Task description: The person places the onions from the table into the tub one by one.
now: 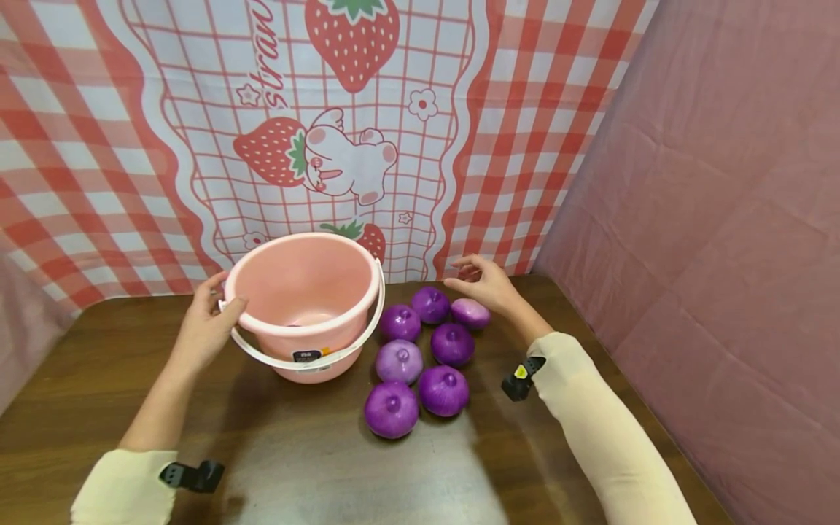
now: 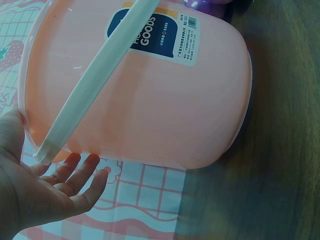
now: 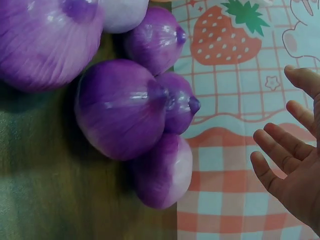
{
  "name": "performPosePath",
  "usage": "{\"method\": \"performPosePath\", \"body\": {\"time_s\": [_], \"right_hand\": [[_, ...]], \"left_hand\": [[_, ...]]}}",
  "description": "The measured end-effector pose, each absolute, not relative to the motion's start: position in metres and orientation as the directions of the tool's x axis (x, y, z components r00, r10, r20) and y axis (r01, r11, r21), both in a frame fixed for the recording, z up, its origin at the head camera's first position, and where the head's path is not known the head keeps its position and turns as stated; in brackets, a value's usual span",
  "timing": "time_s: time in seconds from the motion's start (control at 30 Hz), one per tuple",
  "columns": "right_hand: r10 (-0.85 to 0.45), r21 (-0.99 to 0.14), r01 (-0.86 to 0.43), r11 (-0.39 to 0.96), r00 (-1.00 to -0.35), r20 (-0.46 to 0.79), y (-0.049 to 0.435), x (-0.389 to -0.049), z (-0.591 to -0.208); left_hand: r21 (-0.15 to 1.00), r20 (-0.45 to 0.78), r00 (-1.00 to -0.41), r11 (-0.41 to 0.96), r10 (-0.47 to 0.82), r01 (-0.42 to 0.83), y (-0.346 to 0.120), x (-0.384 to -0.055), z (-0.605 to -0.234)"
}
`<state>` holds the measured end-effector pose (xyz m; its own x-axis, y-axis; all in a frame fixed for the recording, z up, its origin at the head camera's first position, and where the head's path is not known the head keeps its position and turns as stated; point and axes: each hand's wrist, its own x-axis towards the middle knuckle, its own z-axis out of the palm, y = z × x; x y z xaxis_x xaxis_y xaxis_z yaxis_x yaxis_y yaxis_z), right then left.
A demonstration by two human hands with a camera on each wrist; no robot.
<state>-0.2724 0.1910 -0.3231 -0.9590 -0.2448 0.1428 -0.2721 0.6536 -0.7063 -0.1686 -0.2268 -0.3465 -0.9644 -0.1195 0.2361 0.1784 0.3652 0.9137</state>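
Gripping pink bucket (image 1: 302,284) at its left rim with left hand (image 1: 200,321), with thumb over the lip and fingers round the outside, close to where the white handle (image 2: 97,77) meets the rim. Probably steadying it from the side so as to leave the mouth uncovered. Hovering right hand (image 1: 485,288) over the far end of the onion cluster (image 1: 452,344), with fingers loosely bent and nothing in them. Not touching any onion, going by the right wrist view. Nearest to the two-tone onion (image 1: 469,313) on the cluster's right edge.

Counting seven onions on the table (image 1: 315,467), just right of the bucket. Likely bunched there to sit within easy reach of both bucket and right hand. Noting handle swung down on the near side, seemingly to keep it clear of the opening. Can't identify the small dark patch on the bucket floor.

Reading bucket as moulded plastic: smooth, semi-gloss, rolled rim, tapering wall. Also noting a dark-blue label (image 2: 160,37), partly crossed by the handle. Seeing onions as squat, glossy globes with nubbed tips, mostly deep purple, finely streaked; possibly artificial, judging by the shine. Finding wood-grain on the table, and checked strawberry cloth (image 1: 512,182) behind, lightly creased.
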Motion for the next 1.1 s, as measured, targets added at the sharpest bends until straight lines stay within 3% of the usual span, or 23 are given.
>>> {"method": "performPosePath", "body": {"time_s": [0.37, 1.1], "right_hand": [[-0.184, -0.748, -0.208, 0.630, -0.976, 0.115, 0.207, -0.271, -0.343], [-0.074, -0.694, -0.118, 0.711, -0.993, 0.094, 0.234, -0.268, -0.376]], "left_hand": [[0.915, 0.219, -0.968, 0.369, -0.119, 0.162, -0.226, -0.169, -0.346], [0.915, 0.205, -0.970, 0.378, -0.133, 0.141, -0.226, -0.170, -0.347]]}}
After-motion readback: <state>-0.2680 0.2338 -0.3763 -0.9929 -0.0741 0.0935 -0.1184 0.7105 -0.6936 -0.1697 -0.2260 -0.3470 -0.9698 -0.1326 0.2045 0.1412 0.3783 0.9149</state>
